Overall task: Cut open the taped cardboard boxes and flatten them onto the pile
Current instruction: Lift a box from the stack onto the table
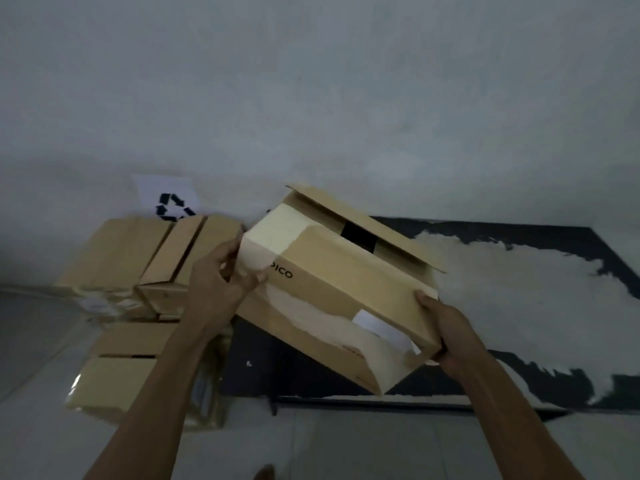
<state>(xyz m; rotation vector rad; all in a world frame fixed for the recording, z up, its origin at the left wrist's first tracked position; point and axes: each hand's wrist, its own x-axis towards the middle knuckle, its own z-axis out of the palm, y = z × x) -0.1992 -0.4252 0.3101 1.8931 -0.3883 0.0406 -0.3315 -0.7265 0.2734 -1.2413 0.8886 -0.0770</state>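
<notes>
At far left I see a pile of flattened cardboard point(121, 268) on the pale floor point(34, 341), against the wall under a recycling sign point(171, 202). My left hand point(221, 278) curls its fingers around the left end of a tilted cardboard box point(332, 289). The box is held above a dark mat point(485, 233), its top flap raised. My right hand point(446, 327) grips the box's right end.

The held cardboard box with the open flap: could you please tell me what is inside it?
Through the gap under the raised flap, the cardboard box shows only darkness; its walls hide any contents.
</notes>
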